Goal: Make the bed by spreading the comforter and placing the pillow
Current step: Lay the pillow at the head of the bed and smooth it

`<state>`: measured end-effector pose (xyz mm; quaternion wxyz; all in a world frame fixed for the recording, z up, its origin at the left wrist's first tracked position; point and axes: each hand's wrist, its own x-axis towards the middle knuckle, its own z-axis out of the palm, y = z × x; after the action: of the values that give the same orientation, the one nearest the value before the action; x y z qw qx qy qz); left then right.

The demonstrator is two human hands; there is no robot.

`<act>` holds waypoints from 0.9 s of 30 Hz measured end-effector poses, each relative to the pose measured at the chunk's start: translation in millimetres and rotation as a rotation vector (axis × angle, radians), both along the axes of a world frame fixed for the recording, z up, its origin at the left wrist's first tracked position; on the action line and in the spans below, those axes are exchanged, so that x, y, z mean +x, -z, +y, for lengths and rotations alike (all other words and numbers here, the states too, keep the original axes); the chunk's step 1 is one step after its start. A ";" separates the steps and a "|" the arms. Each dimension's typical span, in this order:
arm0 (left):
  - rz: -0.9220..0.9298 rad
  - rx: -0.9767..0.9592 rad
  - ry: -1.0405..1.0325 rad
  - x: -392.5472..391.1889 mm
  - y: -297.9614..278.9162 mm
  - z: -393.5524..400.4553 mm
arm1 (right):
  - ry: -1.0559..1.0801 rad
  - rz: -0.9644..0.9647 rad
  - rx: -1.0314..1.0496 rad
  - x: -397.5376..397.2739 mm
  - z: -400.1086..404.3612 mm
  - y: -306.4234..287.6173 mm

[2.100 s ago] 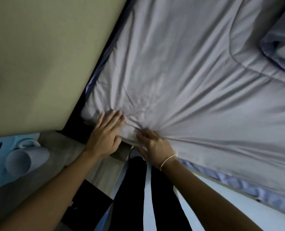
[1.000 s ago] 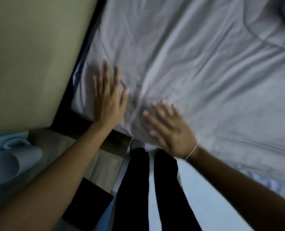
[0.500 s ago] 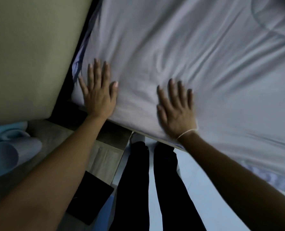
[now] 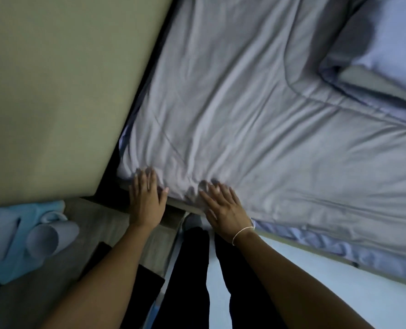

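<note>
A grey comforter [image 4: 256,115] lies spread over the bed, creased toward its near corner. My left hand [image 4: 146,200] rests flat at the near edge of that corner, fingers apart. My right hand [image 4: 224,207] lies flat on the comforter's edge just to the right, fingers spread, a thin band on its wrist. Neither hand grips the cloth. A pale pillow [image 4: 396,46] shows at the upper right, partly under a folded-back edge of the comforter.
A beige wall [image 4: 54,86] runs along the bed's left side with a dark gap between. A wooden side table [image 4: 106,231] holds a pale mug [image 4: 52,238] and blue cloth [image 4: 4,236]. A lighter sheet [image 4: 328,245] hangs below the comforter. My dark-trousered legs [image 4: 194,269] stand on pale floor.
Both hands slid back from further up the comforter to its near edge, staying flat. The view pulled back, and the pillow at the upper right came into sight.
</note>
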<state>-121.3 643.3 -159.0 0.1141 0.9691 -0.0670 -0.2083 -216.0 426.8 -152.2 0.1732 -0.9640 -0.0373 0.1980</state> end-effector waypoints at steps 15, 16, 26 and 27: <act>-0.121 -0.218 0.419 41.4 -212.5 -146.9 | 0.652 -0.047 -0.202 -54.3 -145.8 -215.1; -0.128 -0.213 0.441 40.6 -223.3 -157.1 | 0.683 -0.049 -0.214 -61.1 -156.4 -223.9; -0.260 -0.228 0.554 34.7 -285.4 -305.5 | 0.831 -0.091 -0.230 -77.2 -278.5 -263.3; -0.259 -0.232 0.543 31.0 -285.5 -321.3 | 0.830 -0.082 -0.216 -77.1 -292.4 -262.3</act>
<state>-90.4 322.0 126.5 0.1547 0.9148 -0.3602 -0.0973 -293.2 134.4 110.2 0.1345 -0.9170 0.3676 0.0760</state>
